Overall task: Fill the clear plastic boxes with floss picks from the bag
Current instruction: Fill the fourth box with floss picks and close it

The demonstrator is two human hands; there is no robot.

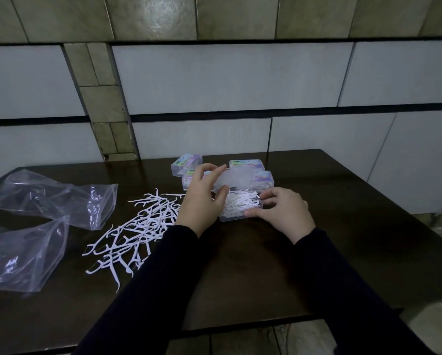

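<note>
A clear plastic box point(240, 216) full of white floss picks sits in the middle of the dark table. Its frosted lid point(236, 179) stands raised at the back. My left hand point(202, 201) pinches the lid's left edge between thumb and fingers. My right hand point(284, 211) grips the box's right end. A loose heap of white floss picks point(135, 231) lies spread on the table left of my left arm. Two crumpled clear bags point(56, 198) point(23, 257) lie at the far left.
Several closed boxes with purple labels point(186, 163) point(245, 163) point(263, 179) stand just behind the open one. The table's point(342, 252) right and front edges drop to a tiled floor. A tiled wall rises behind the table.
</note>
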